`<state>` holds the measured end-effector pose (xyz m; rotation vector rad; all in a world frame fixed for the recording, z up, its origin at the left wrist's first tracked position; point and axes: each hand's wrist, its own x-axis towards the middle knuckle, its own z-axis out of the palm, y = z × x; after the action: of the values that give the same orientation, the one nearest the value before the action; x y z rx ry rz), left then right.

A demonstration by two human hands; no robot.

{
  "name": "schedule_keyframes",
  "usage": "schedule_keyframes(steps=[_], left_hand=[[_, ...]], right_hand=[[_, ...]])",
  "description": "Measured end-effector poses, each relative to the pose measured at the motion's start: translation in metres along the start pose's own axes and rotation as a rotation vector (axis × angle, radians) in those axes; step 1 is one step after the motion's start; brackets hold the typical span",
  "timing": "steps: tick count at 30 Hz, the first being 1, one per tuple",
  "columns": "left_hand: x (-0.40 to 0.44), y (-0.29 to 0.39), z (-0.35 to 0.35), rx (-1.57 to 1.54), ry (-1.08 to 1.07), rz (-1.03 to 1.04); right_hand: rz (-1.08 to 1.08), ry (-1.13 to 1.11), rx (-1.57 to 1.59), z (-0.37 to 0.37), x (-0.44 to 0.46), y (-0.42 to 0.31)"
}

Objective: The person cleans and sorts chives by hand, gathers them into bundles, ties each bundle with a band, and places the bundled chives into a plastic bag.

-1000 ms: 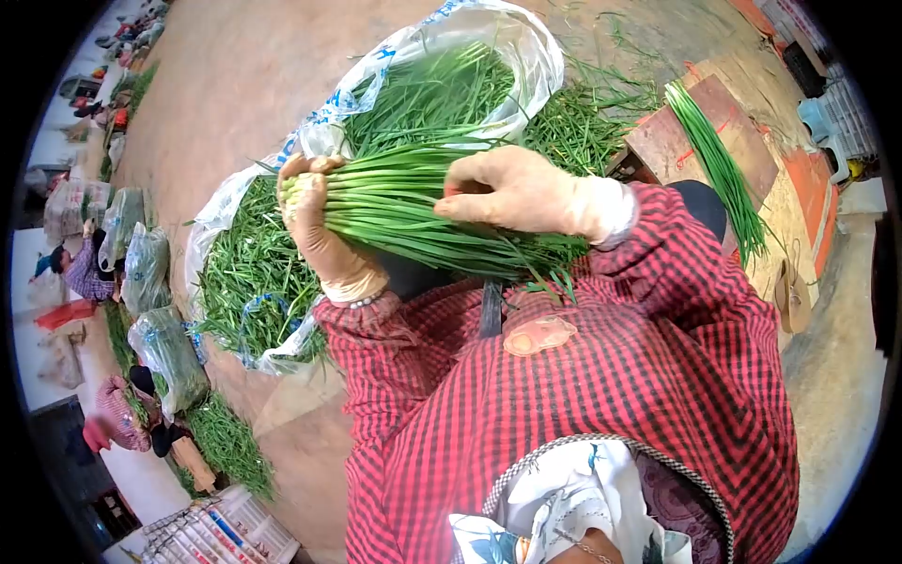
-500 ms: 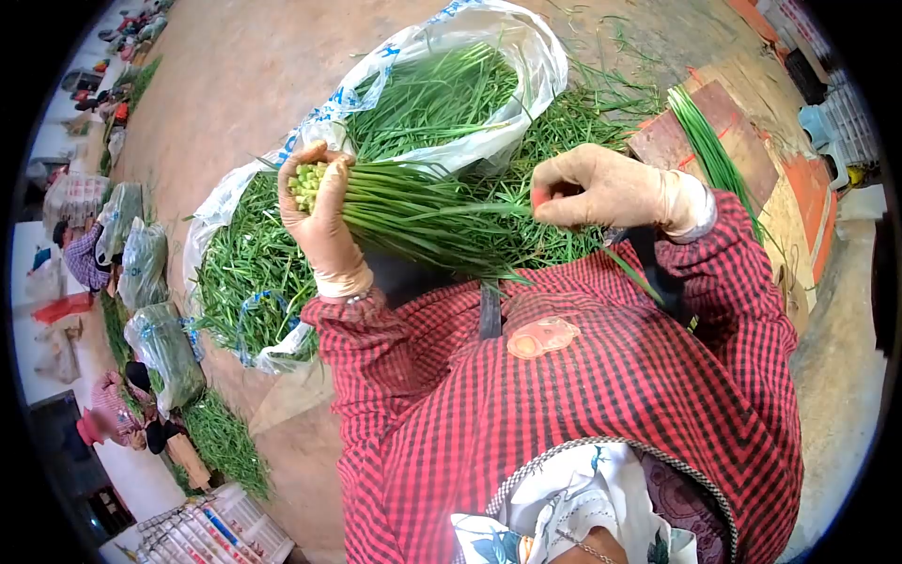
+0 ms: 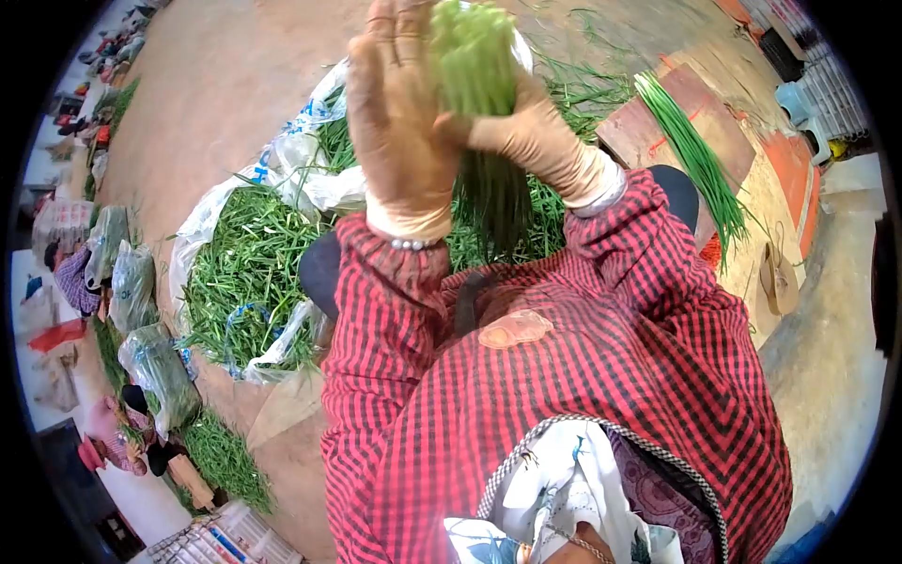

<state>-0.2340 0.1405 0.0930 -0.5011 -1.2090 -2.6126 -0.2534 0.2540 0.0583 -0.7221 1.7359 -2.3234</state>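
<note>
A bunch of green chives (image 3: 474, 70) stands upright in front of me, its pale ends on top and blurred, its dark leaves hanging below. My right hand (image 3: 540, 141), in a thin pale glove, is wrapped around the bunch from the right side. My left hand (image 3: 399, 122), gloved the same way, is flat with fingers stretched upward, up against the bunch's left side; whether it presses on it I cannot tell. Beneath the hands, loose green leaves (image 3: 249, 268) fill a white plastic bag (image 3: 193, 249), partly hidden by my arm.
At the right, another chive bunch (image 3: 691, 155) lies across a reddish-brown board (image 3: 625, 122). A sandal (image 3: 778, 280) is on the floor beyond it. Along the left are filled plastic bags (image 3: 160, 371), a pile of greens (image 3: 224, 451) and a seated person (image 3: 108, 428).
The chive bunch has gone from my left hand into my right and turned from lying sideways to upright. Both hands have risen and come together; my left has opened flat.
</note>
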Motion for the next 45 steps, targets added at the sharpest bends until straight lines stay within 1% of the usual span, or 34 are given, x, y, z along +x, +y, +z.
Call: schedule_keyframes(steps=[1, 3, 4, 6, 7, 8, 9, 10, 12, 13, 14, 16, 18, 19, 20, 22, 23, 24, 26, 27, 29, 30, 31, 32, 33, 35, 36, 38, 39, 41, 42, 44, 45], left_hand=[[0.002, -0.006, 0.005, 0.016, -0.005, -0.039], [0.005, -0.021, 0.008, 0.059, -0.012, -0.114], [0.004, -0.027, 0.006, -0.024, -0.023, -0.111], [0.001, -0.031, -0.022, 0.149, -0.009, -0.208], [-0.006, -0.030, -0.033, 0.155, 0.049, -0.267], [-0.010, -0.033, -0.057, 0.089, 0.125, -0.355], [-0.021, -0.036, -0.080, -0.002, 0.203, -0.369], [-0.030, -0.037, -0.094, -0.004, 0.295, -0.377], [-0.049, -0.041, -0.109, 0.027, 0.403, -0.391], [-0.060, -0.035, -0.122, -0.001, 0.420, -0.420], [-0.068, -0.037, -0.126, -0.016, 0.437, -0.449], [-0.080, -0.044, -0.130, 0.008, 0.431, -0.468], [-0.084, -0.048, -0.130, 0.029, 0.423, -0.483], [-0.084, -0.049, -0.127, 0.053, 0.423, -0.492], [-0.084, -0.050, -0.125, 0.077, 0.420, -0.500], [-0.080, -0.050, -0.122, 0.098, 0.391, -0.507], [-0.077, -0.050, -0.120, 0.120, 0.366, -0.514], [-0.073, -0.052, -0.118, 0.138, 0.341, -0.522], [-0.068, -0.058, -0.110, 0.162, 0.325, -0.527], [-0.065, -0.062, -0.106, 0.167, 0.295, -0.552], [-0.058, -0.076, -0.101, 0.173, 0.228, -0.591], [-0.052, -0.081, -0.092, 0.124, 0.222, -0.633], [-0.049, -0.088, -0.087, 0.149, 0.215, -0.674], [-0.044, -0.097, -0.085, 0.177, 0.211, -0.714], [-0.038, -0.110, -0.087, 0.150, 0.159, -0.741], [-0.027, -0.135, -0.079, 0.228, 0.134, -0.830], [-0.020, -0.147, -0.072, 0.295, 0.120, -0.869], [-0.007, -0.177, -0.059, 0.373, -0.022, -0.948], [-0.001, -0.190, -0.045, 0.397, -0.064, -0.986], [0.009, -0.216, -0.016, 0.480, -0.166, -1.039], [0.013, -0.233, -0.002, 0.600, -0.246, -1.039], [0.013, -0.279, 0.013, 0.703, -0.443, -0.913], [0.015, -0.291, 0.027, 0.697, -0.488, -0.900]], right_hand=[[-0.016, 0.066, 0.021, -0.010, -0.001, 0.003], [-0.012, 0.188, -0.056, -0.035, -0.007, 0.002], [0.000, 0.173, 0.021, -0.050, -0.010, 0.001], [0.077, 0.210, 0.146, -0.086, -0.024, -0.016], [0.027, 0.252, 0.244, -0.104, -0.030, -0.019], [-0.025, 0.297, 0.339, -0.124, -0.036, -0.022], [-0.054, 0.357, 0.391, -0.150, -0.044, -0.020], [-0.097, 0.407, 0.437, -0.169, -0.053, -0.022], [-0.165, 0.485, 0.541, -0.195, -0.068, -0.027], [-0.211, 0.505, 0.612, -0.190, -0.072, -0.026], [-0.226, 0.589, 0.573, -0.198, -0.078, -0.027], [-0.213, 0.664, 0.561, -0.207, -0.088, -0.032], [-0.187, 0.549, 0.791, -0.214, -0.101, -0.043], [-0.322, 0.795, 0.493, -0.214, -0.100, -0.043], [-0.331, 0.796, 0.536, -0.220, -0.104, -0.045], [-0.354, 0.870, 0.428, -0.211, -0.113, -0.061], [-0.342, 0.891, 0.435, -0.208, -0.119, -0.074], [-0.388, 0.887, 0.413, -0.228, -0.128, -0.078], [-0.420, 0.699, 0.521, -0.242, -0.148, -0.100], [-0.471, 0.812, 0.394, -0.242, -0.155, -0.110], [-0.424, 0.964, 0.196, -0.276, -0.176, -0.131], [-0.392, 1.023, 0.086, -0.297, -0.185, -0.142], [-0.344, 0.928, 0.007, -0.307, -0.192, -0.157], [-0.352, 0.938, 0.002, -0.318, -0.195, -0.168], [-0.229, 0.957, -0.023, -0.321, -0.197, -0.183], [0.032, 0.982, -0.065, -0.335, -0.197, -0.203], [0.029, 0.994, -0.059, -0.343, -0.190, -0.206], [0.270, 0.914, -0.435, -0.356, -0.174, -0.210], [0.420, 0.838, -0.600, -0.380, -0.164, -0.204], [0.396, 0.733, -0.734, -0.379, -0.131, -0.173], [0.384, 0.688, -0.808, -0.373, -0.113, -0.157], [0.570, 0.494, -1.009, -0.396, -0.085, -0.119], [0.606, 0.420, -1.027, -0.399, -0.071, -0.100]])
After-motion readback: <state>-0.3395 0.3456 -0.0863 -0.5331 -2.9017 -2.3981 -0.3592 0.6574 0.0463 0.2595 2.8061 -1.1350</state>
